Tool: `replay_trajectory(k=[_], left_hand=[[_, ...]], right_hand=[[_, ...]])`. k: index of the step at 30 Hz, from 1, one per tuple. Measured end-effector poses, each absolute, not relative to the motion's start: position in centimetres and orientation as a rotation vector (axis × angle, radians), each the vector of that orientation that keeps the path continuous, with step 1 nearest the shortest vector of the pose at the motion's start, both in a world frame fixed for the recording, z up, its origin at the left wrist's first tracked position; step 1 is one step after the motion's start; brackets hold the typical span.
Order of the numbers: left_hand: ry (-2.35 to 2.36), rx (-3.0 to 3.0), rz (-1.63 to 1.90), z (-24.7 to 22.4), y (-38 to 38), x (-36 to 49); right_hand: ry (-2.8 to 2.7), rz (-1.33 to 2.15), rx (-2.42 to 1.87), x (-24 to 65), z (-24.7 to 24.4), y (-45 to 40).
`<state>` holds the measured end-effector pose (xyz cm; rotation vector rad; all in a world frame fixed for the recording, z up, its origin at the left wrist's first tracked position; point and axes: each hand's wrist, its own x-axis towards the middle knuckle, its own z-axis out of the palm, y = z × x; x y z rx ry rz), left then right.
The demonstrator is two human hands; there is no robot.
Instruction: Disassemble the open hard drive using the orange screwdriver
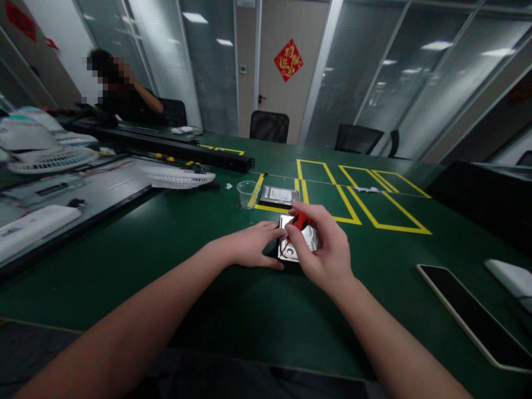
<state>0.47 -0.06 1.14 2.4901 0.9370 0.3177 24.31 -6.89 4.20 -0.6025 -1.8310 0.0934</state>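
A silver hard drive (310, 237) lies on the green table in front of me, its shiny face up. My left hand (257, 244) grips it at the left side, thumb at the near corner and fingers on the far edge. In my right hand (326, 246) is a red and black screwdriver (301, 220), pinched by the handle and tilted over the drive. Its tip seems to point toward the drive's near left corner. Part of the drive is hidden under my fingers. Just beyond it sits a second hard drive (279, 195) with a white label, near a clear plastic cup (248, 195).
Yellow tape rectangles (390, 226) mark the table (199, 310). On the right lie a phone (469, 310) and a white device (511, 280). Fan parts (178, 176), a long black bar (174, 147) and a metal panel (112, 185) fill the left. A person (128, 94) sits at the far left.
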Motion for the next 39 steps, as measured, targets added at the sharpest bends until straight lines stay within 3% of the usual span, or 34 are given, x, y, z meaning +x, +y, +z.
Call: replay_trajectory(k=[39], left_hand=[[0.934,2.51,0.3,1.1,0.08,0.46]], right_hand=[[-1.841,0.109,-0.606,24.26,4.1,-6.9]])
